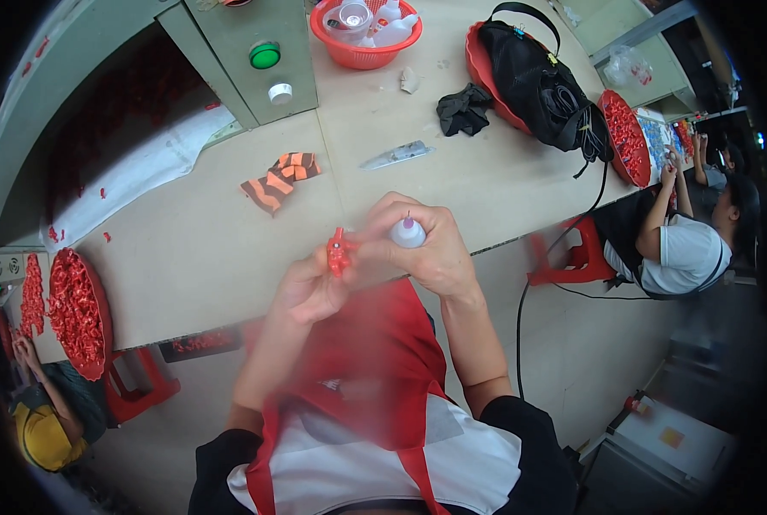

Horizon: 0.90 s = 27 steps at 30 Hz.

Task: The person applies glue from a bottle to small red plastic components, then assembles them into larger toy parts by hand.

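In front of my chest, over the table's near edge, my left hand (310, 287) pinches a small glossy red piece (339, 251) between its fingertips. It looks like a moulded figure with a small dark-and-light spot; its exact kind is hard to make out. Close beside it, my right hand (439, 253) is wrapped round a small white squeeze bottle (407, 232), whose purplish tip points up toward the camera. The right fingers nearest the red piece are blurred, so I cannot tell whether they touch it.
Beyond my hands lie striped orange-brown cloth (282, 178), a blade-shaped clear item (398, 155) and black cloth (465, 110). A red basket (366, 58) holds bottles. A black bag (538, 77) sits right; red pieces fill a tray (80, 313) at left. People sit on both sides.
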Motion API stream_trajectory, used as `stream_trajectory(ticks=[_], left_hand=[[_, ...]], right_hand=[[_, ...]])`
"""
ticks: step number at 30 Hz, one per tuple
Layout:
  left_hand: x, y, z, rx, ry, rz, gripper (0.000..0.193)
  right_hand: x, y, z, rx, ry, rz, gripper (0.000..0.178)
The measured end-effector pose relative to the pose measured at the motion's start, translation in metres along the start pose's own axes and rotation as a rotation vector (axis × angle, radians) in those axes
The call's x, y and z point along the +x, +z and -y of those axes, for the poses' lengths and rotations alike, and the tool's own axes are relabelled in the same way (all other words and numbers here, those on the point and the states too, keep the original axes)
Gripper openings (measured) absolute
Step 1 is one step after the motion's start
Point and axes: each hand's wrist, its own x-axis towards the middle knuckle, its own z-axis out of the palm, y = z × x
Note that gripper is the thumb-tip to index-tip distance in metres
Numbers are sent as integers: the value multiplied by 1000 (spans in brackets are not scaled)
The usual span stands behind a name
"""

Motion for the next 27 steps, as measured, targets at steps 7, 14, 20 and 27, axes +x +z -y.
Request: stream_trajectory(ticks=[7, 14, 20, 27], left_hand=[[5, 4, 11, -173, 47, 50, 32], [6, 10, 17, -233, 82, -42, 37], [4, 10, 19, -185, 126, -29, 36], [-2, 15, 18, 14, 233, -42, 38]], right_hand=[[5, 5, 5, 62, 58, -12, 10], [6, 7, 2, 109, 50, -26, 7], [4, 8, 1, 145, 61, -20, 7], [6, 13, 1, 168, 51, 0, 10]])
